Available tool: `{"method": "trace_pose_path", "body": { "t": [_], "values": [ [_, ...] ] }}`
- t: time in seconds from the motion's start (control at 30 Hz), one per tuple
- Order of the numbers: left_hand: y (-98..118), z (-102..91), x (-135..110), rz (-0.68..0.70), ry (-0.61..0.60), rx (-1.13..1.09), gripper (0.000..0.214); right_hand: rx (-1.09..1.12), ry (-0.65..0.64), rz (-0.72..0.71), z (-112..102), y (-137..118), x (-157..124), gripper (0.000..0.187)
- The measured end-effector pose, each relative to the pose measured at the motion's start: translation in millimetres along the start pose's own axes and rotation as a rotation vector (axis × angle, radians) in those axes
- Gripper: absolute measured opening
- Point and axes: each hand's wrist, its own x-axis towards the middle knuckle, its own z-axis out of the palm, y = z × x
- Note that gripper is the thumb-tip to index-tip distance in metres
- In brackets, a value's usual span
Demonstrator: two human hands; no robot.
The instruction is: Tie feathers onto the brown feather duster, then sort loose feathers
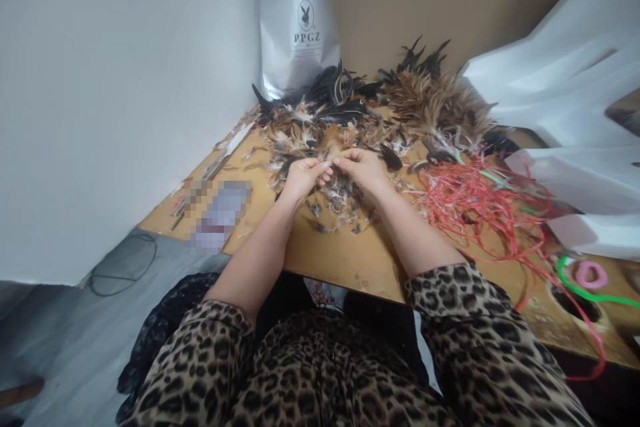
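My left hand (307, 177) and my right hand (361, 170) meet over a loose pile of feathers (295, 133) on the wooden table. Both are closed in a pinch, fingertips almost touching. Between them shows a light brown feather (336, 143), its fluffy end at my fingertips; I cannot tell whether it is one feather or a few together. Small downy feathers (345, 203) lie scattered below my hands. Behind the pile are long black feathers (343, 110). To the right stands a thick bunch of brown feathers (435, 103) with dark tips.
Tangled red plastic ribbon (475, 203) covers the table's right side, beside a pink ring (591, 275) and a green strip (600, 295). A silvery bag (300, 27) stands at the back. White sheeting (555, 73) hangs at right. A blurred-out rectangular object (223, 213) lies at left on the table (345, 260).
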Motion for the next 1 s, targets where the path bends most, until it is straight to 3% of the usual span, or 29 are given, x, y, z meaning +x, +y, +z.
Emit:
{"method": "trace_pose_path", "body": {
  "t": [0.17, 0.23, 0.33, 0.43, 0.67, 0.9, 1.0],
  "values": [
    [-2, -9.5, 8, 0.001, 0.132, -0.206, 0.018, -0.858, -0.347, -0.133, -12, -23, -13, 0.013],
    [-4, -11.7, 10, -0.023, 0.149, -0.230, 0.018, -1.115, -0.421, -0.145, -8, -31, -19, 0.015],
    [-5, -11.5, 10, -0.043, 0.159, -0.232, 0.018, -1.294, -0.462, -0.183, 5, -32, -26, 0.024],
    [-3, -9.6, 9, -0.045, 0.172, -0.236, 0.017, -1.331, -0.500, -0.226, 15, -25, -29, 0.029],
    [1, -8.4, 7, -0.045, 0.203, -0.274, 0.018, -1.186, -0.472, -0.189, 8, -16, -22, 0.022],
    [3, -7.4, 6, -0.074, 0.171, -0.350, 0.013, -0.275, -0.331, 0.080, -19, 16, 2, 0.016],
    [2, -6.4, 5, -0.113, 0.132, -0.361, 0.011, -0.030, -0.215, 0.179, -20, 29, 7, 0.018]
  ]
}}
